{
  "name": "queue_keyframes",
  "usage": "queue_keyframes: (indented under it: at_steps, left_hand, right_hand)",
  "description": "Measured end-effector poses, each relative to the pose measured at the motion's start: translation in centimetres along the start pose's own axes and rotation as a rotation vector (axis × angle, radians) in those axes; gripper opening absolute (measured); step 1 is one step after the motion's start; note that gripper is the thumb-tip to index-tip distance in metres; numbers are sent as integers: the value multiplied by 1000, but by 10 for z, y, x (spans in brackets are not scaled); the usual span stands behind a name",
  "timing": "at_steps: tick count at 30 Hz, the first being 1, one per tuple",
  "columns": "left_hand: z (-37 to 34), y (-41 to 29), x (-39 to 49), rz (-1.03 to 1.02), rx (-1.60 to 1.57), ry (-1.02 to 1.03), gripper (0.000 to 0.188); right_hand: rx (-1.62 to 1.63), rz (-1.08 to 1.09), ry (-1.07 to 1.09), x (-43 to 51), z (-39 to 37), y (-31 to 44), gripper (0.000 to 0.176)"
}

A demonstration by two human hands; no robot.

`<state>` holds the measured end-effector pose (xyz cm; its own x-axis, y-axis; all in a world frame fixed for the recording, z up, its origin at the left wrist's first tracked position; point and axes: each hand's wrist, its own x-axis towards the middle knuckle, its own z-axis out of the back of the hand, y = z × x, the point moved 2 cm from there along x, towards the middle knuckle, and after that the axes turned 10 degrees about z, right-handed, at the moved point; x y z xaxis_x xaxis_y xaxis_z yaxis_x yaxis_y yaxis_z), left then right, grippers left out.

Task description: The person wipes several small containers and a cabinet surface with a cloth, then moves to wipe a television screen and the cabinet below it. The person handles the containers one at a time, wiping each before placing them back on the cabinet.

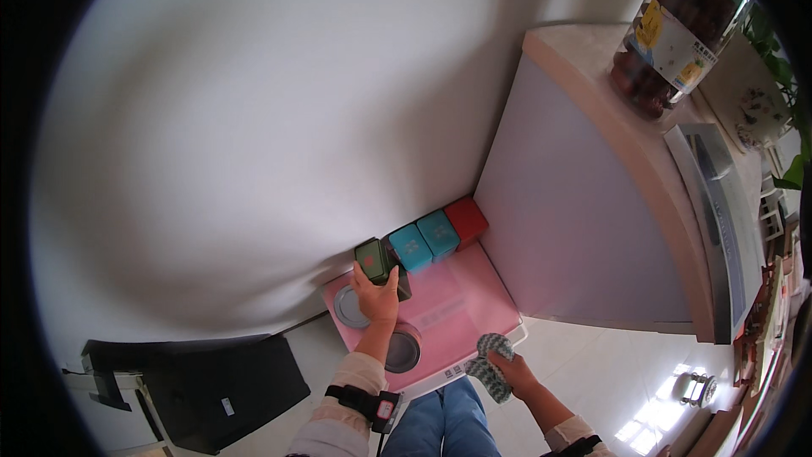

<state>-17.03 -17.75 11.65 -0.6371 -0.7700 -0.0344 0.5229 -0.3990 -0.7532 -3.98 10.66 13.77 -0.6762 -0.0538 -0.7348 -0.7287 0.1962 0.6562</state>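
Note:
My left hand (379, 297) has its thumb and fingers around a dark green tin box (370, 258) near the wall. Two turquoise boxes (424, 241) and a red box (467, 219) stand in a row to its right, towards the corner. All rest on a pink-topped storage box or case (466, 301). A round tin with a silvery rim (347, 306) is partly behind my left hand, and a round can with a dark top (403, 351) stands beside my left forearm. Beyond the pink top's front edge, my right hand (515, 373) grips a bunched grey-and-white patterned cloth (491, 365).
A cabinet (571, 203) borders the pink top on the right. On its counter are a large jar of dark contents (675, 38), a flat boxed item (723, 222) and a planter (748, 95). A black panel-like object (222, 387) lies at lower left. White wall rises behind.

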Motion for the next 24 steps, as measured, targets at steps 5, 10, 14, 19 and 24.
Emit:
queue_keyframes:
  at_steps: [5, 10, 14, 19, 24]
  left_hand:
    - [-1, -3, -2, 14, 87, -20, 87]
    - [-7, -3, -4, 13, 81, -48, 89]
    - [-20, 4, -4, 71, 66, -39, 89]
    - [-35, 16, -4, 39, -25, -34, 90]
    - [-41, 26, -16, -116, -94, 140, 85]
  right_hand:
    - [28, -16, -43, -1, 7, -5, 47]
    - [17, -20, -47, -4, 13, -8, 46]
    - [29, 3, -61, -4, 21, -13, 39]
    - [12, 3, -60, -1, 39, -20, 37]
    - [64, -19, -55, 1, 46, -26, 41]
